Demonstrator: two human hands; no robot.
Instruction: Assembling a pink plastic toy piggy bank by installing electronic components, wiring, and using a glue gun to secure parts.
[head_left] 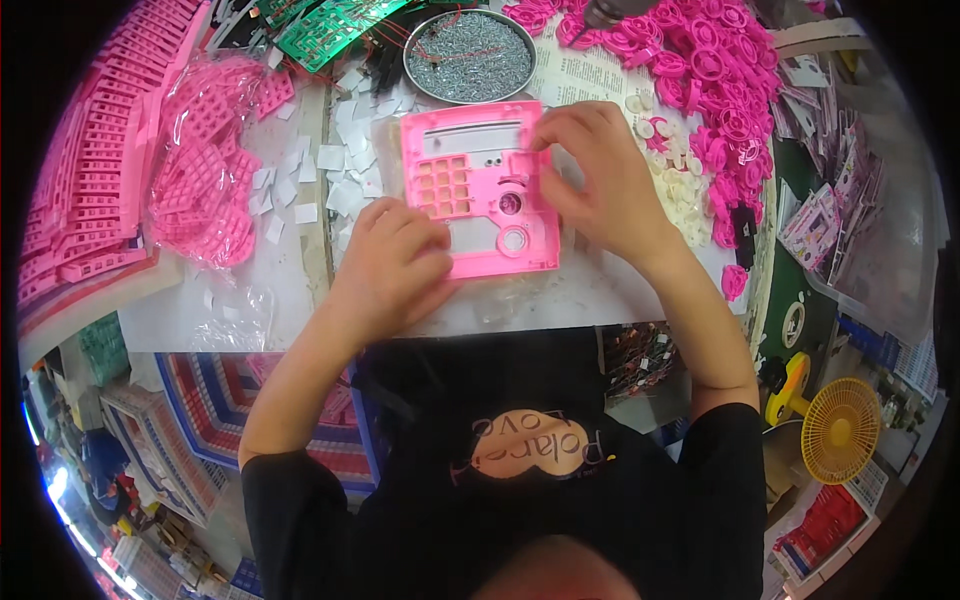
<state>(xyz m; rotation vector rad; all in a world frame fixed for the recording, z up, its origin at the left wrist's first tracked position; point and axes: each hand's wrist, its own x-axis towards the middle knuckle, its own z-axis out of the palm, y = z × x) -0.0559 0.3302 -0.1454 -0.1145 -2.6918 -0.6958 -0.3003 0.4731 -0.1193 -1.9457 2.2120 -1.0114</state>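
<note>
A pink plastic casing panel (480,264) lies on the white work table in front of me, its grid of square key openings on the left and round openings on the right. My left hand (395,262) is closed at its lower left edge, with curled fingers resting over the rim. At the upper right edge, my right hand (600,175) bends its fingers and thumb around the side of the panel. Whether a small part sits under those fingertips is hidden. Just beyond the panel stands a round metal bowl (470,60) full of small screws.
White paper-like squares (345,165) lie left of the panel. Farther left are bagged pink keypads (205,160) and stacked pink casings (105,150). Green circuit boards (330,30) lie behind. Pink rings (705,60) and cream discs (680,185) heap up on the right, below a dark hanging tool (605,12).
</note>
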